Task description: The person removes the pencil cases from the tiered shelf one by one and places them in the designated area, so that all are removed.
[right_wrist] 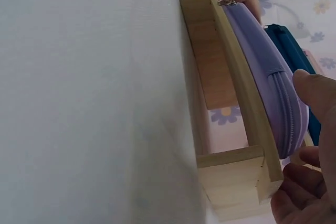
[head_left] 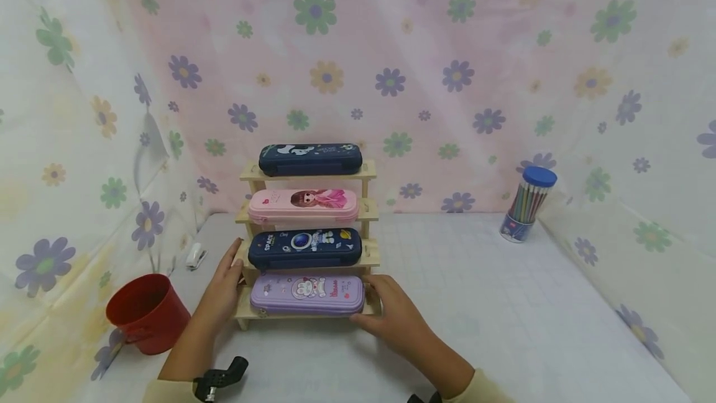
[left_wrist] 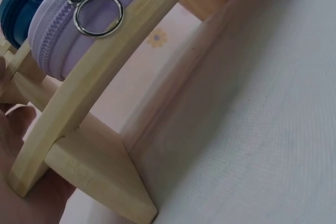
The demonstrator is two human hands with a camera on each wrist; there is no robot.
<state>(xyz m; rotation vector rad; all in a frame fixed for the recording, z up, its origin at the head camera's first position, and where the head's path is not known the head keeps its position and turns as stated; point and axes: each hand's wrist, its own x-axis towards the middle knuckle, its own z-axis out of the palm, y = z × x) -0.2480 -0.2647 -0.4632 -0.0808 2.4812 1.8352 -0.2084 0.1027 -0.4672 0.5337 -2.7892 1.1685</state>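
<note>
A four-tier wooden display rack (head_left: 366,311) stands on the white cloth, one pencil case to a step. The lowest holds a lilac case (head_left: 279,295) with a bunny picture; above it lie a navy space case (head_left: 335,258), a pink case with a girl (head_left: 274,205) and a dark blue panda case (head_left: 313,163) on top. My left hand (head_left: 224,288) grips the rack's left side, its palm around the lower shelf end in the left wrist view. At the lower right end, my right hand (head_left: 394,310) holds the shelf, thumb overlapping the lilac case's corner.
A red bucket (head_left: 162,322) stands left of my left forearm. Behind it lies a small white stapler-like object (head_left: 196,256). At the back right is a blue-lidded tub of pencils (head_left: 517,229). Flowered curtains (head_left: 414,123) enclose the back and sides.
</note>
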